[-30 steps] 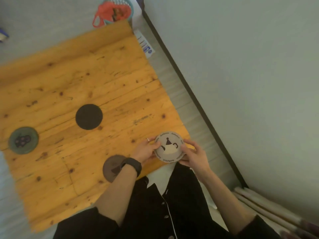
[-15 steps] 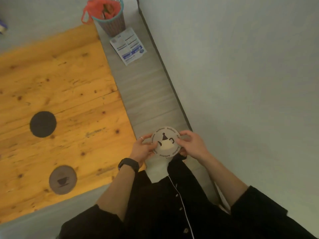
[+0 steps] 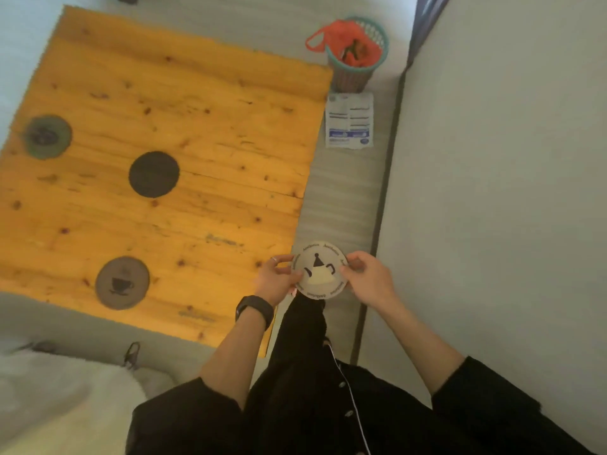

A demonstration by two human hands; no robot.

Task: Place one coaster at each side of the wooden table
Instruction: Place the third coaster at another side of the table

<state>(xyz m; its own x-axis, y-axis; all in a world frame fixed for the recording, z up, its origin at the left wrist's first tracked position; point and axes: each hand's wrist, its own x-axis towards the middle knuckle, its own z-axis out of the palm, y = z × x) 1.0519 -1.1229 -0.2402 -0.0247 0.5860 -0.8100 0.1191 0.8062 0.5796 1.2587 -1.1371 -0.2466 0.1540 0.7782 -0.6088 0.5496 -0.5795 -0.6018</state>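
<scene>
Just off the right-hand edge of the wooden bench (image 3: 197, 126), over the grey floor beside it, a pale round coaster (image 3: 319, 270) printed with a teapot figure is held flat and face up between both hands. The left hand (image 3: 277, 280), with a dark band on its wrist and a ring on one finger, pinches the coaster's left rim with thumb and fingertips closed on it; the right hand (image 3: 369, 277) closes on the opposite rim in the same way, the other fingers loosely curled. Holding it level by the edges keeps the printed face in sight and, I judge, readies it to be laid down on the bench side nearest these hands, which carries no coaster yet. Three coasters already lie on the bench: a brown one with a cup print (image 3: 122, 283) near the edge closest to the person, a plain black one (image 3: 154, 174) towards the middle, and a greenish one (image 3: 48, 136) near the left edge. Beyond the bench's far right corner stands a teal basket (image 3: 358, 60) lined with an orange bag, and a printed leaflet (image 3: 349, 120) lies on the floor just beside it.
</scene>
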